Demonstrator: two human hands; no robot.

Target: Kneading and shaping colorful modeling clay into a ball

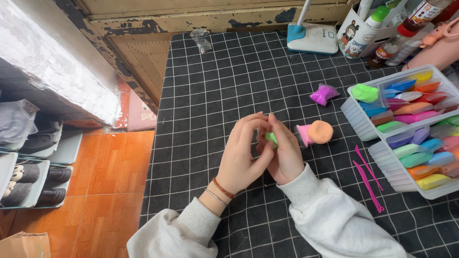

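Observation:
My left hand (241, 153) and my right hand (285, 152) are pressed together over the black grid-pattern tablecloth (224, 81). Between their fingers sits a small green lump of modelling clay (271, 138), mostly hidden by the fingers. Both hands close around it. Just right of my right hand lies an orange clay disc (320, 132) on top of a pink clay piece in clear wrap (303, 134). A purple clay packet (323, 94) lies farther back on the cloth.
A white tray (363, 119) holding several coloured clay packets stands at the right, with a green lump (365, 92) on its corner. Two pink sculpting tools (367, 174) lie beside it. A lamp base (311, 38), cup and bottles stand at the back. Shoe racks (28, 177) are left, on the floor.

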